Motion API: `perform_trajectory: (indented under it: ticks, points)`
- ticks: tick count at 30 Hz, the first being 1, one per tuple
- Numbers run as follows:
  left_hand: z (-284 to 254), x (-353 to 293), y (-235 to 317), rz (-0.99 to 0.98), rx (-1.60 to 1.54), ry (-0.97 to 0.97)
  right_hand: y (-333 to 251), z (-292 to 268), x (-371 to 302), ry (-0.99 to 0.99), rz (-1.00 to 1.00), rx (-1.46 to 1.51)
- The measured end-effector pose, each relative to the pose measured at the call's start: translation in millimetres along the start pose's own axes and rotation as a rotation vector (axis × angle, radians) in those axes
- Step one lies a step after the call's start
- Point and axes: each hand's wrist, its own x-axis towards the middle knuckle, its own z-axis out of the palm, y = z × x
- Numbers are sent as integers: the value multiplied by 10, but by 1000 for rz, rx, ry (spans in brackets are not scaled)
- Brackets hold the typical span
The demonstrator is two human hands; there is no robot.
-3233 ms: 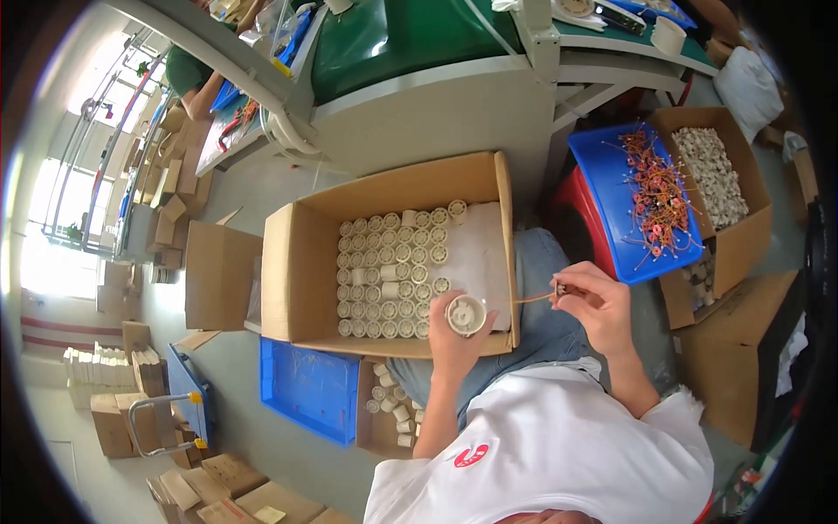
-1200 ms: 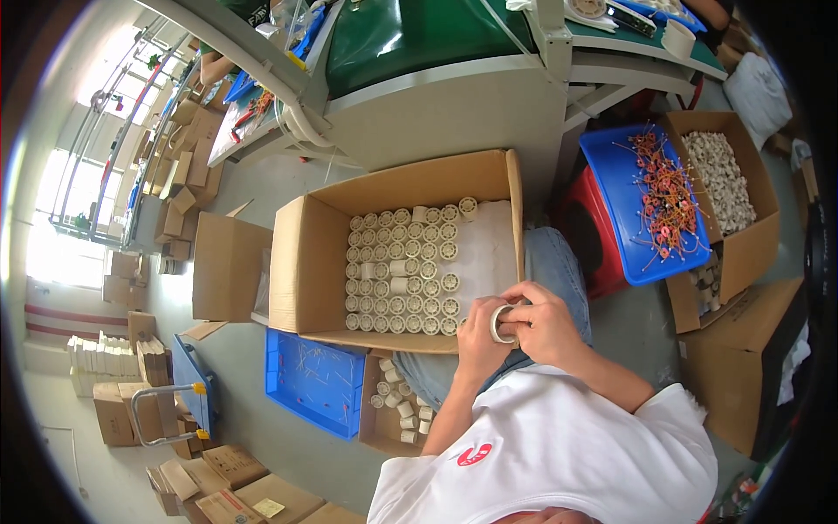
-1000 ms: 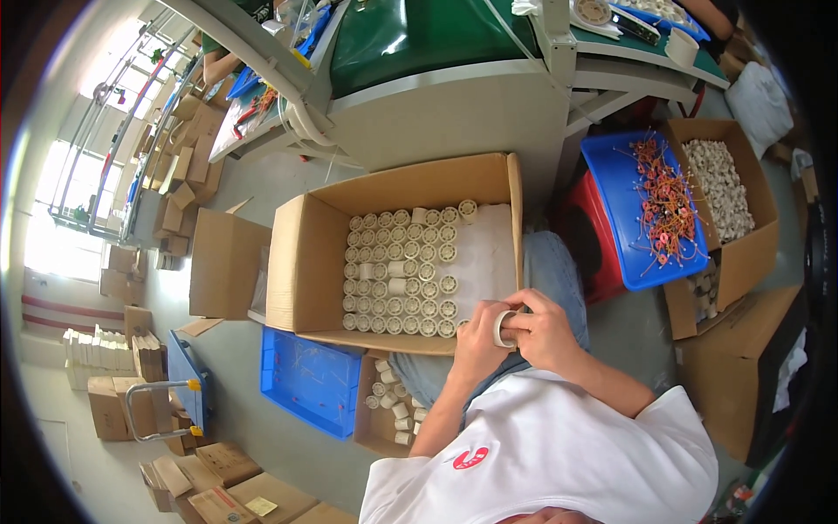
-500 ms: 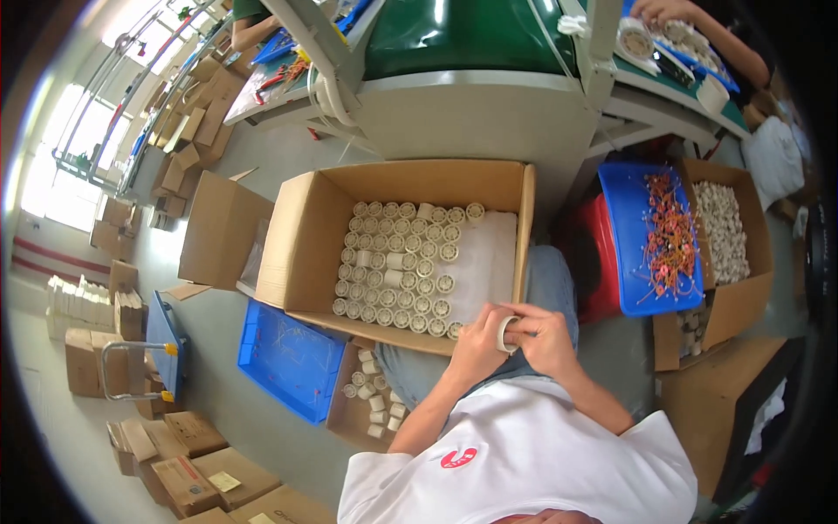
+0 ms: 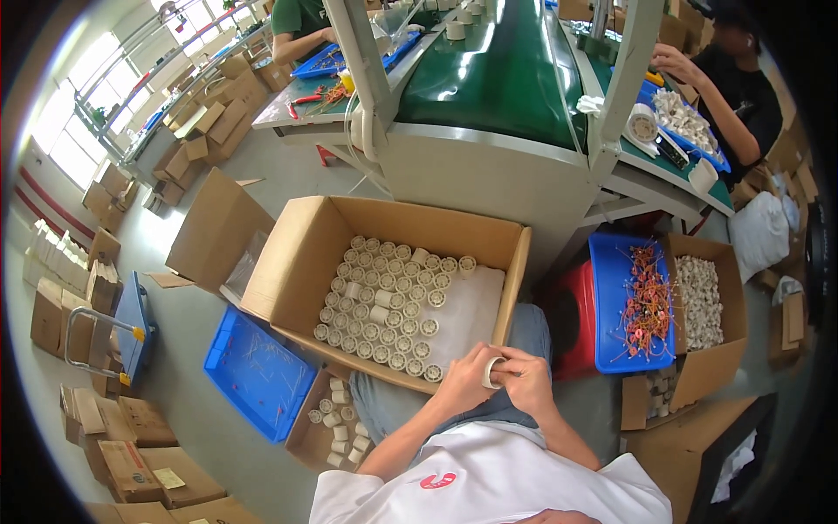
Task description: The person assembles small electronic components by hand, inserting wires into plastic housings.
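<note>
Just in front of my body, both hands are on a short white plastic cylinder (image 5: 491, 373) with an open end. My left hand (image 5: 464, 382) has its fingers closed round the near-left side of it. Fingers of my right hand (image 5: 525, 382) are bent at the cylinder's opening, and some of their tips are hidden. Beyond my hands an open cardboard box (image 5: 428, 224) rests by my legs. Rows of similar white cylinders (image 5: 384, 301) stand in it, most showing spoked ends, a few lying on their sides. A pale sheet (image 5: 476, 301) shows at its right.
A green conveyor belt (image 5: 493, 96) runs away ahead, with people working on both sides. To my right are a blue tray (image 5: 611, 345) of coloured wires and a carton of small white parts (image 5: 698, 297). At left lie a blue tray (image 5: 262, 375) and a carton with loose cylinders (image 5: 316, 437).
The view has tilted up, so the belt and co-workers show more and the box sits lower. My hands still hold the cylinder, with the fingers slightly shifted on it.
</note>
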Motion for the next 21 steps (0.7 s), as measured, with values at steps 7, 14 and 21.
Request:
perform_trajectory:
  ticks: [7, 14, 21]
  points:
    - [-19, -142, 6, -38, 46, 4, -21, 104, -32, -21, 0, 3]
    - [-21, -352, -96, -197, -69, 202, 115, 75, 66, -255, -107, -73]
    - [-851, -1678, -1614, -656, -48, 1440, 846, -1196, -86, 590, 65, -310]
